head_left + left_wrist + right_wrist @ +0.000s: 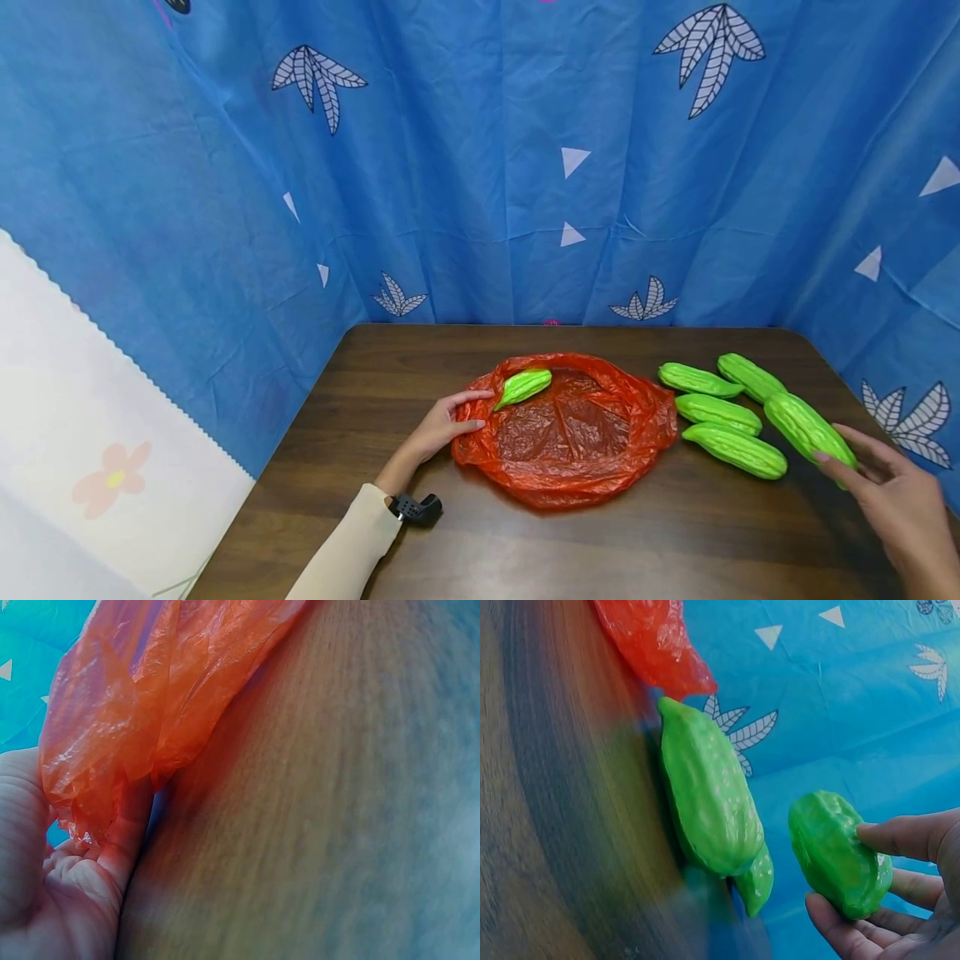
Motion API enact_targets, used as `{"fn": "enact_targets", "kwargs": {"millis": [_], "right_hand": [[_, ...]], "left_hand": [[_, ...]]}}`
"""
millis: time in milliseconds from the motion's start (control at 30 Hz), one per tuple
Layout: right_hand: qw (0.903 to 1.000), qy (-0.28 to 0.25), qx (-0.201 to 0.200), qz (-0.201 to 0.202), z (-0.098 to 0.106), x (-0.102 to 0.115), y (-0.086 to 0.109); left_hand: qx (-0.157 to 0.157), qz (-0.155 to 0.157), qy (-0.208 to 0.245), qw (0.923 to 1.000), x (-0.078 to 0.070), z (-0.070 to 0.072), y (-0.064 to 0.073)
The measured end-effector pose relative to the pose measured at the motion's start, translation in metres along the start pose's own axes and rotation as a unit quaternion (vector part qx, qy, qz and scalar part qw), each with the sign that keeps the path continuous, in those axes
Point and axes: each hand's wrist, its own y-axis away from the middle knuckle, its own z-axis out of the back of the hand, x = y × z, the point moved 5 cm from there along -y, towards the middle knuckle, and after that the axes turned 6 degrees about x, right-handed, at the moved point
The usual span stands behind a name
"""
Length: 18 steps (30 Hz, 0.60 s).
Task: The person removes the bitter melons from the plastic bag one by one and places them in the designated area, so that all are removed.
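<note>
A red plastic bag [562, 492] lies spread with its mouth wide, one green bitter melon [525, 386] inside near the upper left rim. My left hand [438, 429] holds the bag's left edge; in the left wrist view the red film [142, 712] sits between thumb and fingers. At the far right, my right hand [903, 492] grips another bitter melon [806, 427] by its near end, thumb on one side and fingers on the other. In the right wrist view this melon [832, 851] shows end-on, apart from the melon [709, 787] on the table.
Several more bitter melons [738, 450] lie grouped just right of the bag on the brown wooden table [360, 375]. A blue patterned curtain [465, 167] hangs behind the table and along its sides. A black band [416, 508] circles the left wrist.
</note>
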Motion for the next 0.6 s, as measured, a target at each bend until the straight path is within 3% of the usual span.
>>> {"fn": "enact_targets", "kwargs": {"millis": [600], "right_hand": [[0.9989, -0.03, -0.004, -0.034, -0.004, -0.016, -0.008]], "left_hand": [[0.002, -0.011, 0.001, 0.9999, -0.001, 0.0, -0.001]]}}
